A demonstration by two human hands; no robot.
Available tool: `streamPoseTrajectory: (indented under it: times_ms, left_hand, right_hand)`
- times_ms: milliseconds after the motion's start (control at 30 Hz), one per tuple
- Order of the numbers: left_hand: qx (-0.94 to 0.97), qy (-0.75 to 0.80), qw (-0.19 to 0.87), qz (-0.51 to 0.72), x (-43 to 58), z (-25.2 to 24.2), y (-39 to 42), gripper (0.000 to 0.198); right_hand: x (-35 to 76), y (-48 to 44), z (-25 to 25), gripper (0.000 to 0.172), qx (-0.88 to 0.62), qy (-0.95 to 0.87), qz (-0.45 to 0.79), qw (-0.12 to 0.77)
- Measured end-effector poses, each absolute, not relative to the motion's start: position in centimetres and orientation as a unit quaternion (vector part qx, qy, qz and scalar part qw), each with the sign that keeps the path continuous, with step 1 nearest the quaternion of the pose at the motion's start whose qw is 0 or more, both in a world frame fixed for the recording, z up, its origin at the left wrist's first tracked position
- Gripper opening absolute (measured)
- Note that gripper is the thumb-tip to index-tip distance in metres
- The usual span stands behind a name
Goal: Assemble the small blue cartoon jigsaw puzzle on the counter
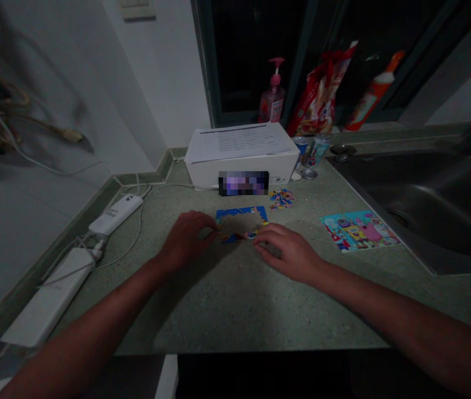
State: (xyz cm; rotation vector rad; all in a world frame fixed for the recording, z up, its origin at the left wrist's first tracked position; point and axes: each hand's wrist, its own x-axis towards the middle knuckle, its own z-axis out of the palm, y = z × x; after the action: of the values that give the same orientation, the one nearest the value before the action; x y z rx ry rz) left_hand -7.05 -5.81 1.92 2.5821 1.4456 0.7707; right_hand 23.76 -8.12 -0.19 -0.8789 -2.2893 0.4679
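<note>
1. Speckled green countertop point(202, 310) beside a steel sink point(405, 210).
2. Blue jigsaw tray point(241, 217) lies between both hands, loose pieces point(281, 198) just beyond.
3. Left hand point(188, 241) and right hand point(287, 252) curl narrowly at its edges; grip unclear.

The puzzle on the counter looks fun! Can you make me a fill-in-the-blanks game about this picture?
The left hand and the right hand are at a puzzle frame with a ____ border.
The picture card lies on the ____ side of the puzzle frame, next to the metal sink.
The papers lie on top of a white ____.

Missing words: blue; right; box.
</note>
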Motion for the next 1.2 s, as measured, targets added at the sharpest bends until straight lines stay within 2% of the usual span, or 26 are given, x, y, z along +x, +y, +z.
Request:
streamPoseTrajectory:
  times_ms: [333,433,633,1200]
  left_hand:
    - [0.832,0.473,0.053,0.286,-7.8,-0.4,-5.7,0.009]
    - [0.835,0.469,0.059,0.283,-7.9,-0.5,-5.8,0.011]
    - [0.835,0.477,0.076,0.263,-7.9,-0.4,-5.9,0.012]
    - [0.842,0.491,0.097,0.203,-7.5,0.1,-6.2,0.014]
  right_hand:
    - [18.9,-6.4,-0.6,0.023,-0.374,-0.898,0.069,0.219]
    - [17.6,-6.0,-1.5,0.027,-0.380,-0.897,0.055,0.221]
    - [16.8,-5.4,-2.3,0.021,-0.382,-0.887,0.058,0.252]
    - [16.5,-4.9,-2.7,0.019,-0.375,-0.893,0.066,0.240]
